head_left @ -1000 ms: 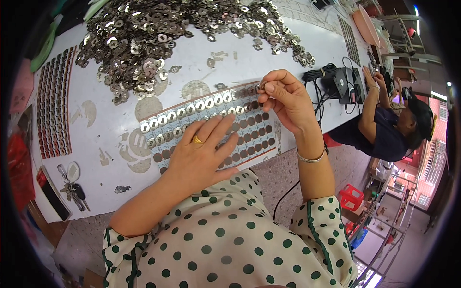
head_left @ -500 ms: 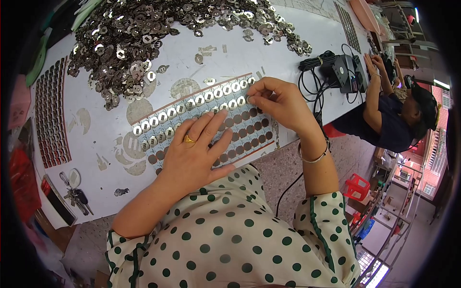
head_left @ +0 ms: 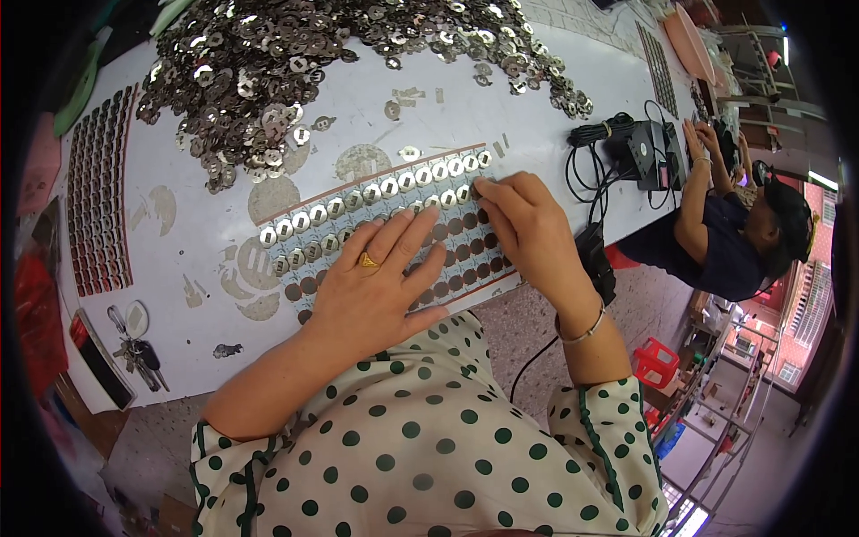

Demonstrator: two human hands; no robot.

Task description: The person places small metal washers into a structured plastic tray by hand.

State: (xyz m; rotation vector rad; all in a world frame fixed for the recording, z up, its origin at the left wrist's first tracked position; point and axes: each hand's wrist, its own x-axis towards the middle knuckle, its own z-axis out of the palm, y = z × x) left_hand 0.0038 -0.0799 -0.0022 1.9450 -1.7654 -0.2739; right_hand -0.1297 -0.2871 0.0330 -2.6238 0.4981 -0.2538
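A panel (head_left: 340,193) of small round circuit pieces lies in front of me, with red-brown strips along its edges. Silver metal discs with dark centre marks (head_left: 388,187) fill its far row and show along the second. Nearer rows show plain brown circles (head_left: 469,220). My left hand (head_left: 376,273), wearing a gold ring, rests with spread fingers across the panel's middle, covering part of it. At the second row's right end, the fingertips of my right hand (head_left: 530,224) are pinched together against the panel; whatever they hold is hidden. One loose disc (head_left: 409,152) sits just beyond the far edge.
A big heap of metal discs (head_left: 259,72) spreads over the table's far side. Another disc-filled panel (head_left: 97,197) lies left, with keys (head_left: 141,353) nearby. Right stand a black box (head_left: 646,148) and coiled cables (head_left: 586,134); beyond them a person (head_left: 716,219) works.
The view has shifted slightly, so the table sits further right and lower. My right hand's fingers have drawn together and lowered at the second row's end. My left hand stays on the panel.
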